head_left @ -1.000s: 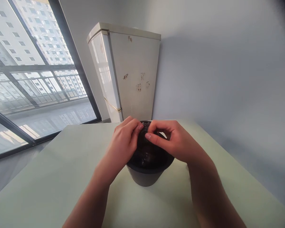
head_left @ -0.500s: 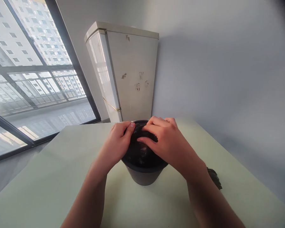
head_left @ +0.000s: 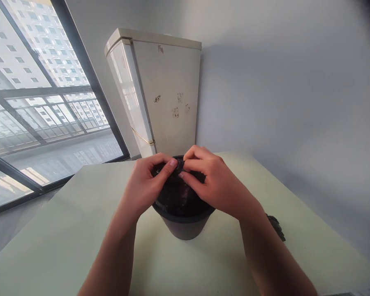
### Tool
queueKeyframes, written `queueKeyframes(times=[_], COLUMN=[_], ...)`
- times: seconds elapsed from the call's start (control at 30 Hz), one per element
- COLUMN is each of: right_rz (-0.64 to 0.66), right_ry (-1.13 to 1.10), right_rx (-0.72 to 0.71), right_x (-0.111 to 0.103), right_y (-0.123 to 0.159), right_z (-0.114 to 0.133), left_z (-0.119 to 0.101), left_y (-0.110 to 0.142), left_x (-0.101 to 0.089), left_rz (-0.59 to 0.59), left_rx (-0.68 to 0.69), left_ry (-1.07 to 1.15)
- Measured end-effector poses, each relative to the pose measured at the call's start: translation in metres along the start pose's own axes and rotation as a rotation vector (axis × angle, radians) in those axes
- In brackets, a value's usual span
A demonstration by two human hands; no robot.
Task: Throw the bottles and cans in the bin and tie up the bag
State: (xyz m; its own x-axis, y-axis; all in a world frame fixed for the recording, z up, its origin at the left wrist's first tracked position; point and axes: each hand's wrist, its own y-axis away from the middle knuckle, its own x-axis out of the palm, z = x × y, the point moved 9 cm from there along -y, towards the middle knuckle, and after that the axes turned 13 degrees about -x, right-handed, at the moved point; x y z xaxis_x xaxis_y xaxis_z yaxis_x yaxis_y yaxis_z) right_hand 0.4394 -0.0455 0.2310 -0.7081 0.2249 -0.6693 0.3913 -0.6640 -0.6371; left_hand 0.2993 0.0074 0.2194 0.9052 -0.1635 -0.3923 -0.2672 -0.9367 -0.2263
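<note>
The black plastic bag, as its glossy dark film appears to be, lies over the mouth of a dark bin that stands upright on the pale tabletop, in front of the person and between the two forearms. A small bunched part of the film rises near the far side of the mouth, and this is where both hands meet. The left hand grasps it from the left, its thumb pressed along the near face and pointing inward to the right. The right hand comes from the opposite side and appears to pinch the same part between thumb and forefinger, the other fingers raised and curled above. The bunched part thus sits directly between the two sets of fingertips, touching both, so neither hand is clearly nearer; its long axis cannot be told, as the fingers cover most of it, while the bin's axis runs upright. Just beside the right forearm, partly hidden by it, lies a dark folded piece. A white refrigerator stands beyond the tabletop.
</note>
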Motion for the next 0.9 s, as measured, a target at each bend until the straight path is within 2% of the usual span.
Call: queueKeyframes(times=[0.1, 0.17, 0.23, 0.33, 0.4, 0.47, 0.57, 0.63, 0.73, 0.9], right_rz=[-0.076, -0.063, 0.035, 0.285, 0.381, 0.342, 0.118, -0.010, -0.042, -0.050], right_ry=[0.009, 0.031, 0.051, 0.086, 0.064, 0.021, -0.020, -0.106, -0.289, -0.314], right_rx=[0.013, 0.053, 0.096, 0.108, 0.134, 0.204, 0.313, 0.330, 0.251, 0.193], right_x=[-0.012, -0.015, -0.013, -0.002, 0.000, -0.004, -0.017, -0.018, -0.005, -0.003], right_y=[0.001, 0.004, 0.009, 0.019, 0.026, 0.028, 0.021, 0.016, 0.006, 0.003], right_z=[-0.003, -0.011, -0.022, -0.033, -0.039, -0.044, -0.048, -0.046, -0.034, -0.028], left_z=[0.002, 0.007, 0.016, 0.033, 0.038, 0.029, 0.007, -0.005, -0.012, -0.011], left_y=[-0.003, -0.008, -0.015, -0.028, -0.033, -0.029, -0.013, -0.002, 0.005, -0.002], left_x=[-0.013, -0.016, -0.022, -0.038, -0.043, -0.039, -0.021, -0.004, 0.015, 0.017], left_rz=[-0.136, -0.157, -0.181, -0.263, -0.266, -0.228, -0.102, 0.015, 0.097, 0.048], left_rx=[0.005, 0.002, -0.010, -0.074, -0.093, -0.036, 0.081, 0.126, 0.164, 0.203], left_ry=[-0.017, -0.080, -0.204, -0.442, -0.529, -0.534, -0.452, -0.405, -0.376, -0.352])
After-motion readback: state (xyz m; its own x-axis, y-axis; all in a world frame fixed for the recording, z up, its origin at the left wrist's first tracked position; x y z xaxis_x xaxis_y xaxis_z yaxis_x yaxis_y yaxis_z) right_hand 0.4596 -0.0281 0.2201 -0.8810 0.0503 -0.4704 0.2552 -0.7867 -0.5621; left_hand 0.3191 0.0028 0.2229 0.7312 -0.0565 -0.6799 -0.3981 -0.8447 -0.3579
